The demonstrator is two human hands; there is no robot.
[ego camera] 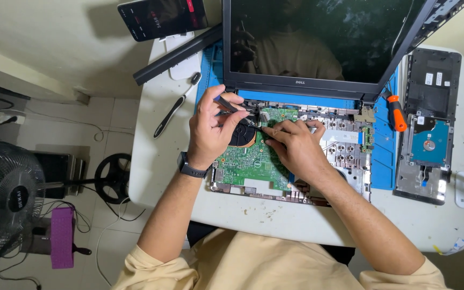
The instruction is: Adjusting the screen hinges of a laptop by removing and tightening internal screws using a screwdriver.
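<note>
Opened black laptop with its base cover off (318, 161) lies on a blue rectangular work mat (385, 161) on the white round-cornered table (157, 172), dark screen tilted up at the far side; its green circuit board (248, 161) is bare, stiff but fragile, best handled by the edges only, I judge. Left hand (210, 129), grip closed on a thin dark pointed tool (232, 106), angles the tip down to the board's far edge beside the round dark cooling fan (241, 137). Right hand (294, 142) lies over the board's right part, fingertips pinched together just right of that tip; whether they clamp anything I cannot tell.
</note>
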